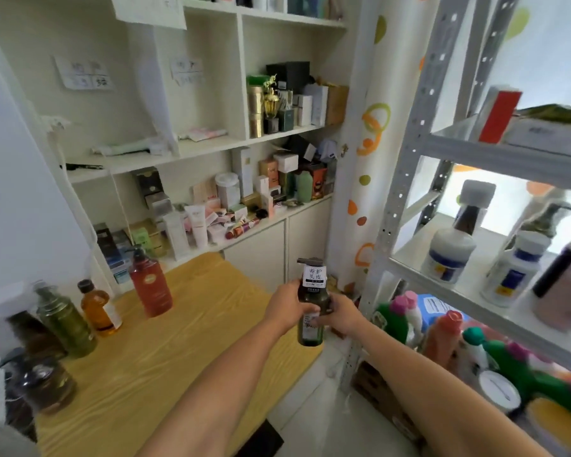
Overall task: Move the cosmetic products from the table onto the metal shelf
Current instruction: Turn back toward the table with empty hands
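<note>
Yellow wood-grain table [165, 367], bottles [65, 321] along its left edge, white cabinets [239, 77] behind; over its right edge left hand [285, 306] and right hand [342, 315] both curl round upright dark-green pump bottle [312, 295], neck tag [314, 277] reading 养护头皮, near grey metal shelf [406, 166].

White built-in shelving [241, 77] covers the back wall, with two closed cupboard doors [277, 245] under it and paper notes [83, 74] stuck on its back panel. A white curtain [373, 143] with orange and green spots hangs to the right, backlit. The floor [310, 410] is pale.
</note>
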